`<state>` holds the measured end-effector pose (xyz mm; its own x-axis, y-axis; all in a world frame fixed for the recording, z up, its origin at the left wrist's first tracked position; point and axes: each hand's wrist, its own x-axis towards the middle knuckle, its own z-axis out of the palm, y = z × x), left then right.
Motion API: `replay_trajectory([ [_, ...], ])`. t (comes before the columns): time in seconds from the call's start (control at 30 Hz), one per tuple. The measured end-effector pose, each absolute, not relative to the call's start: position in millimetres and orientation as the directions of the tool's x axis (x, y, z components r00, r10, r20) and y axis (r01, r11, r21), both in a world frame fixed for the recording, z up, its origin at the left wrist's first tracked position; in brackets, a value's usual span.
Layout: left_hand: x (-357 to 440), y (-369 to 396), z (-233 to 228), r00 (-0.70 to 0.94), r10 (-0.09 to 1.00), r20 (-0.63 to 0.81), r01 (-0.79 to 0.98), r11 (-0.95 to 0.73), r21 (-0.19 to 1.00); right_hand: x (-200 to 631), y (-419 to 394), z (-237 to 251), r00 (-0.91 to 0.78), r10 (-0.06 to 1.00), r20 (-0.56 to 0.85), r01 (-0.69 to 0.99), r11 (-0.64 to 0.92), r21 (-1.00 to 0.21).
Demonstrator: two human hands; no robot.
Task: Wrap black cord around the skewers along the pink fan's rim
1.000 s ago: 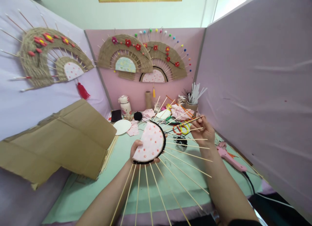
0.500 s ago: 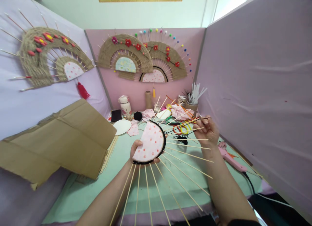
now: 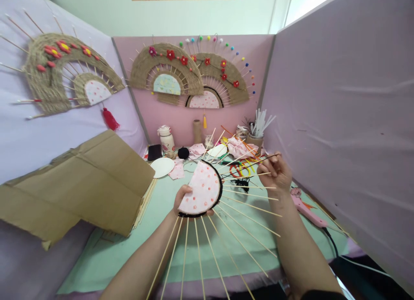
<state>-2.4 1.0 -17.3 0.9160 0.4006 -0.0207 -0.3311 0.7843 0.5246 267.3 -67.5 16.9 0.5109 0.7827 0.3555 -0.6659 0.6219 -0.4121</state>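
Left hand (image 3: 181,200) grips the fan frame (image 3: 203,190); right hand (image 3: 274,172), at three o'clock, pinches black thread (image 3: 246,165). Tugging hard could snap thin sticks (image 3: 249,205).

- left hand (image 3: 184,199) raised mid-frame, thumb up, fingers curled closed in a grip.
- right hand (image 3: 274,172) further out, fingertips pinched together, forearm extended.

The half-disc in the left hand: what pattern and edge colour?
Pale pink with small red-pink dots, black edging; head view shows half-disc in left hand.
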Motion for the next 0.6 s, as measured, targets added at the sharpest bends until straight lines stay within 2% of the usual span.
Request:
replay_trajectory([
  [0.23,-3,0,-18,0.938,0.347,-0.015,-0.283,0.789,0.546,275,-57,10,0.518,0.824,0.23,-0.689,0.561,-0.459],
  [0.33,-2,-2,-17,0.947,0.322,-0.004,-0.263,0.779,0.569,273,-48,5,0.533,0.835,0.136,-0.698,0.525,-0.487],
  [0.43,-1,-4,-14,0.955,0.295,0.015,-0.247,0.771,0.586,264,-38,-2,0.541,0.837,0.078,-0.669,0.484,-0.564],
  [0.6,2,-4,-15,0.977,0.21,0.033,-0.187,0.773,0.606,237,-15,-10,0.456,0.882,0.122,-0.551,0.387,-0.739],
])
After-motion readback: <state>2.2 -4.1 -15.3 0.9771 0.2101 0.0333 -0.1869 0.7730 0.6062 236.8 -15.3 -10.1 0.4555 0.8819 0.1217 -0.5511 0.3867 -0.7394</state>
